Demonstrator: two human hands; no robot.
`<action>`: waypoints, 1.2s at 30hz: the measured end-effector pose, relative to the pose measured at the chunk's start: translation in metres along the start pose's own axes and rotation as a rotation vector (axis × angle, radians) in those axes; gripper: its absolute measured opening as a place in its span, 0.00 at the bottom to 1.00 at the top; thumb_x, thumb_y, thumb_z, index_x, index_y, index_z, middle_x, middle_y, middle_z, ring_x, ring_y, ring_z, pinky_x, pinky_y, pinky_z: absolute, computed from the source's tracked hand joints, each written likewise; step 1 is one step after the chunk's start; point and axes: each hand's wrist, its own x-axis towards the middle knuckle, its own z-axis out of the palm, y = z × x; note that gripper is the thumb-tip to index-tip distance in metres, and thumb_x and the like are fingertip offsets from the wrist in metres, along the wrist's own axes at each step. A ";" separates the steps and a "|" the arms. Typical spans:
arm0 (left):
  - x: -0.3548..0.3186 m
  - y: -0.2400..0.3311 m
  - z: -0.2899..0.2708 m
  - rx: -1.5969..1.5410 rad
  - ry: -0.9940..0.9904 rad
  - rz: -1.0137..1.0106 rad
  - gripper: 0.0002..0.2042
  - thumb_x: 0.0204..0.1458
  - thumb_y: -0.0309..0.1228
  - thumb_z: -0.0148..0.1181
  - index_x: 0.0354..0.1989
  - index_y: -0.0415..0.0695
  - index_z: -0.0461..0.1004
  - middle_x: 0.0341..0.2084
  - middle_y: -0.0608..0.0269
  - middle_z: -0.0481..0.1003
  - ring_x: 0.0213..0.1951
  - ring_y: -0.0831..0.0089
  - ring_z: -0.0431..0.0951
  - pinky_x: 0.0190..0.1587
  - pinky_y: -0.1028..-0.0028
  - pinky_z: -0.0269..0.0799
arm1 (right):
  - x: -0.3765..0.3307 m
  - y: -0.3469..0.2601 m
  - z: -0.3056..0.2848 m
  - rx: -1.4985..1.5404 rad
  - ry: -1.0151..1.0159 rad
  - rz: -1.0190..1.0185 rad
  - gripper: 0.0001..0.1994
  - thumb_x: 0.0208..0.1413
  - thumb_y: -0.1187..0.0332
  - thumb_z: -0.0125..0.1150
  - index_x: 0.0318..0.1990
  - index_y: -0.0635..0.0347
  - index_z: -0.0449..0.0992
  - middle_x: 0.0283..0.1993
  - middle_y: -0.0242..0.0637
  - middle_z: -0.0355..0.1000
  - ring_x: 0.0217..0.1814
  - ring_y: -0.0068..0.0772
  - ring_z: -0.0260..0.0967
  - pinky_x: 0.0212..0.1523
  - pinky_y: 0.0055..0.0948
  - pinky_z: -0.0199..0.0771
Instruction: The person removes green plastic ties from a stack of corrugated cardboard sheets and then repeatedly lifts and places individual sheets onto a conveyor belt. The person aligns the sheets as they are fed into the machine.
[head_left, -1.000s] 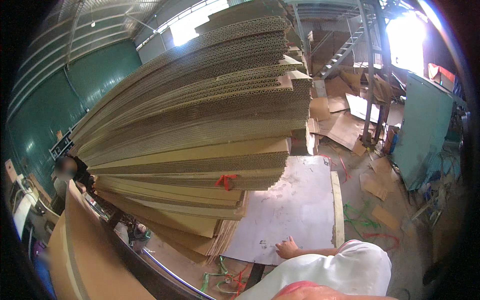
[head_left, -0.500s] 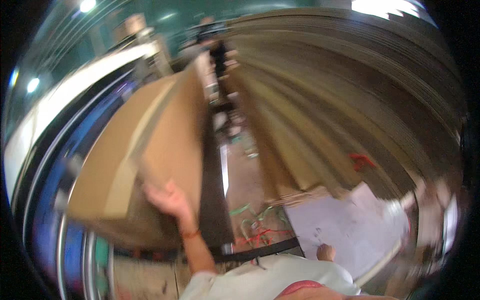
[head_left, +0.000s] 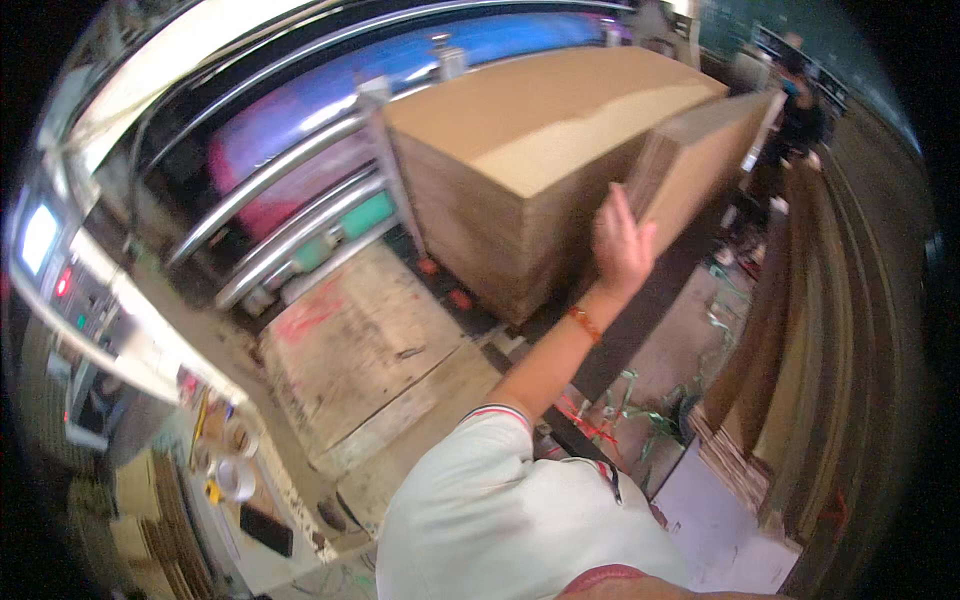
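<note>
L hand (head_left: 622, 245) unclenched, at leaning cardbd sheets (head_left: 708, 165); R hand out of view — can't tell.

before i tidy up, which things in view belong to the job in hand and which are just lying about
Likely the job:
- leaning cardboard at the left hand
- big cardboard stack

Apparently lying about:
- black phone-like slab
- pale roll
- red strapping

A cardboard workshop: a stack of cardboard sheets (head_left: 455, 215) stands beside a roller machine (head_left: 285, 155), near a lit control panel (head_left: 64, 282).
</note>
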 end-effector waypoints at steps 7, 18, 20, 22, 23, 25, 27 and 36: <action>0.006 -0.006 -0.017 0.060 -0.075 -0.003 0.40 0.55 0.39 0.56 0.67 0.26 0.42 0.57 0.32 0.60 0.57 0.41 0.64 0.60 0.56 0.61 | 0.034 -0.051 0.001 -0.036 -0.087 -0.266 0.15 0.51 0.56 0.61 0.42 0.53 0.81 0.38 0.46 0.78 0.42 0.51 0.76 0.45 0.45 0.75; 0.007 -0.005 -0.012 -0.185 -0.050 -0.098 0.40 0.54 0.39 0.60 0.68 0.31 0.46 0.56 0.41 0.65 0.55 0.47 0.69 0.56 0.61 0.67 | 0.061 -0.114 -0.001 -0.078 -0.263 -0.609 0.16 0.51 0.56 0.61 0.43 0.54 0.80 0.40 0.47 0.78 0.44 0.52 0.75 0.46 0.45 0.74; 0.014 0.003 -0.011 -0.198 -0.051 -0.132 0.39 0.53 0.39 0.60 0.68 0.33 0.47 0.54 0.42 0.66 0.54 0.47 0.69 0.55 0.61 0.68 | 0.064 -0.119 -0.001 -0.062 -0.292 -0.654 0.16 0.51 0.56 0.61 0.43 0.54 0.80 0.40 0.47 0.78 0.44 0.52 0.75 0.46 0.45 0.74; 0.027 0.014 -0.017 -0.228 -0.049 -0.149 0.40 0.52 0.38 0.61 0.68 0.33 0.48 0.54 0.42 0.66 0.54 0.47 0.69 0.55 0.61 0.68 | 0.068 -0.131 -0.008 0.009 -0.306 -0.666 0.16 0.52 0.56 0.61 0.44 0.54 0.80 0.41 0.47 0.78 0.44 0.52 0.75 0.46 0.45 0.74; 0.030 0.017 -0.017 -0.223 -0.045 -0.138 0.39 0.52 0.37 0.62 0.68 0.32 0.48 0.53 0.42 0.67 0.53 0.48 0.70 0.55 0.61 0.67 | 0.054 -0.147 -0.024 0.101 -0.327 -0.650 0.16 0.53 0.56 0.61 0.44 0.54 0.80 0.42 0.49 0.78 0.45 0.53 0.75 0.47 0.45 0.73; 0.018 0.026 -0.012 -0.258 -0.053 -0.174 0.40 0.50 0.37 0.64 0.67 0.32 0.49 0.55 0.43 0.66 0.53 0.48 0.70 0.55 0.61 0.67 | 0.023 -0.176 -0.058 0.293 -0.344 -0.577 0.15 0.55 0.57 0.60 0.44 0.55 0.80 0.44 0.51 0.77 0.47 0.54 0.74 0.48 0.45 0.73; 0.002 0.024 -0.012 -0.264 -0.054 -0.164 0.43 0.48 0.38 0.66 0.67 0.31 0.48 0.57 0.42 0.62 0.53 0.48 0.70 0.55 0.60 0.67 | 0.024 -0.186 -0.053 0.264 -0.414 -0.556 0.16 0.57 0.57 0.58 0.47 0.55 0.79 0.45 0.52 0.76 0.49 0.54 0.73 0.50 0.45 0.71; -0.003 0.020 -0.024 0.111 -0.109 -0.085 0.43 0.51 0.41 0.63 0.67 0.31 0.45 0.59 0.37 0.60 0.60 0.46 0.64 0.64 0.49 0.53 | 0.078 -0.215 -0.041 0.229 -0.430 -0.865 0.16 0.56 0.55 0.60 0.47 0.53 0.79 0.44 0.48 0.77 0.43 0.49 0.76 0.45 0.43 0.74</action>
